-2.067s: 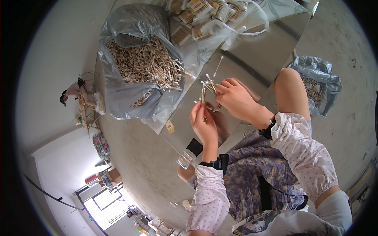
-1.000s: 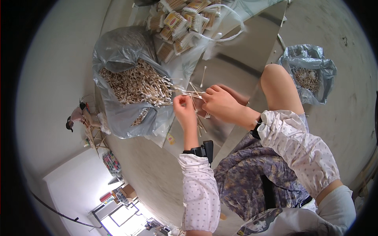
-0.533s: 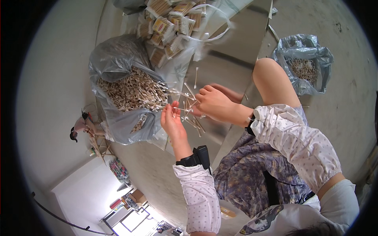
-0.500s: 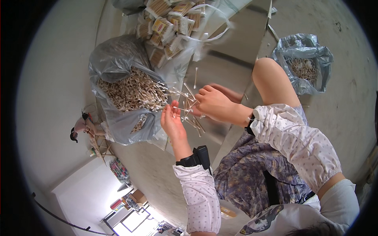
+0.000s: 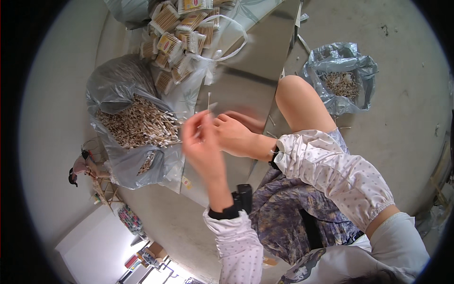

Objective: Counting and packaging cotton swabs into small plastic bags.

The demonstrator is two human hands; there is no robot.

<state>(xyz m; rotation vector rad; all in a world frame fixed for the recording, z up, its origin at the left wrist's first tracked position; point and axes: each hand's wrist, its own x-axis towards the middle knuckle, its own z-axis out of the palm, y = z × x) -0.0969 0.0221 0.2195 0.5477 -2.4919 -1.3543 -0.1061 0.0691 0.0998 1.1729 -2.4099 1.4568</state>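
My left hand [image 5: 202, 144] is raised over the edge of a shiny metal tabletop [image 5: 253, 52], its fingers bent and smeared by motion. Close beside it, partly behind it, is my right hand [image 5: 236, 137], with fingers curled in and their tips hidden; whatever they hold cannot be made out. One cotton swab [image 5: 209, 100] lies on the metal just beyond my hands. To the left, a grey plastic bag [image 5: 113, 78] lies open, with a big heap of loose cotton swabs [image 5: 137, 124] spilling toward my left hand.
Clear packs of cotton swabs [image 5: 169, 43] are piled at the far left beside a white strap loop [image 5: 243, 40]. A second grey bag [image 5: 364, 64] with swabs stands on the floor at right. A few stray swabs lie near my knee [image 5: 302, 102]. Another person [image 5: 85, 165] sits far left.
My left hand has turned and come across in front of my right hand's fingers. The loose swabs seen between my hands are now hidden or gone from view. The whole view has shifted.
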